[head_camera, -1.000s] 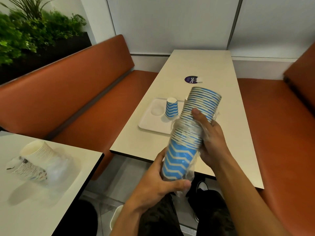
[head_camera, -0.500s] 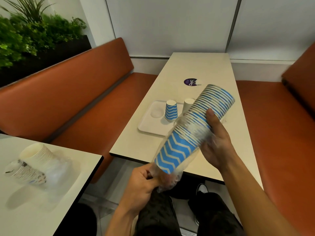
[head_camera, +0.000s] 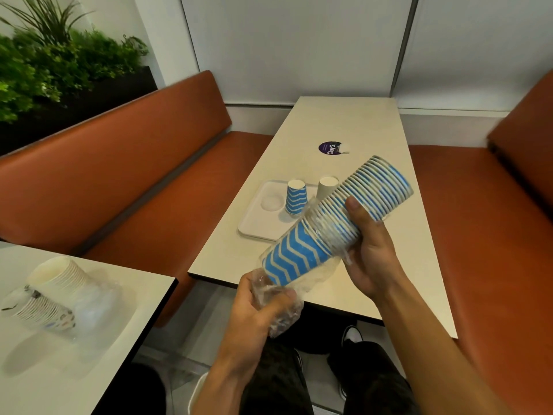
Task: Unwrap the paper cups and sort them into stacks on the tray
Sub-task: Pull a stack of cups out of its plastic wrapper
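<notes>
Stack half-hides white cup | left hand clutches wrapper

The blue cup and white cup block the tray's back; its left lies free.

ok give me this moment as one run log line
step: unwrapping | left hand: pinches plastic wrap at stack base | right hand: grips blue cup stack | tray: single blue cup, white cup beside it

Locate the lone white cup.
Head view, centre: white cup stands upside down right of the blue zigzag cup, at the tray's far side, behind the held stack.
</notes>
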